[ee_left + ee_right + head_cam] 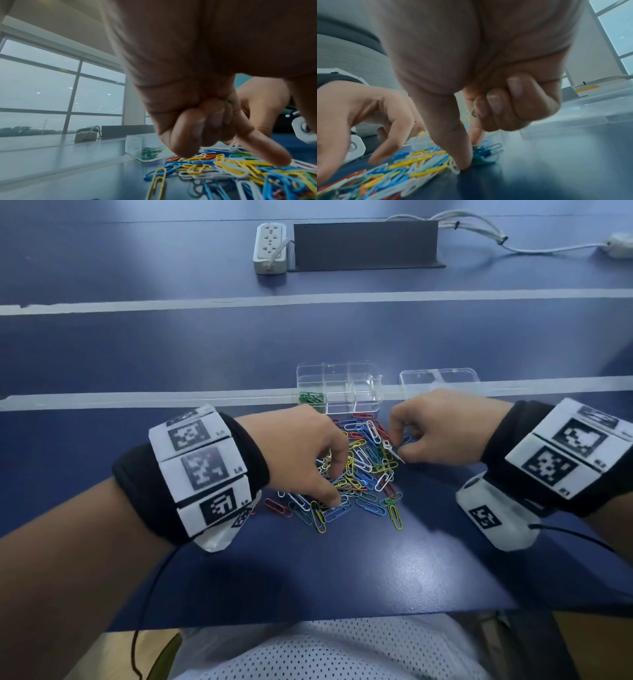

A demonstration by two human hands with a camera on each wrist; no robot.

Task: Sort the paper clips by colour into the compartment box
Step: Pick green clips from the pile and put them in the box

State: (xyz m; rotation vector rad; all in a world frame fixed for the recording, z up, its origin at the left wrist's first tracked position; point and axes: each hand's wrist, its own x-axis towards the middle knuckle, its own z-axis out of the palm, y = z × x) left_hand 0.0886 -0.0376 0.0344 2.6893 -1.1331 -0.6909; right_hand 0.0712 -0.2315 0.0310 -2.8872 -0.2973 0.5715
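Observation:
A heap of mixed coloured paper clips (363, 474) lies on the blue table in front of the clear compartment box (366, 381). Its front-left compartment holds green clips (311, 398). My left hand (335, 482) is down on the heap's left side. In the left wrist view, the curled fingers (211, 119) hold a green clip (229, 101) against the palm while one finger reaches into the heap (223, 166). My right hand (397, 446) pinches at the heap's right edge. Its curled fingers (498, 102) keep green clips (473, 112) tucked in.
The box's clear lid (438, 378) lies flat just right of the box. A white power strip (270, 246) and a dark upright panel (364, 242) stand at the far side. Cables (479, 227) run off to the right. The table's near edge (308, 621) is close to my body.

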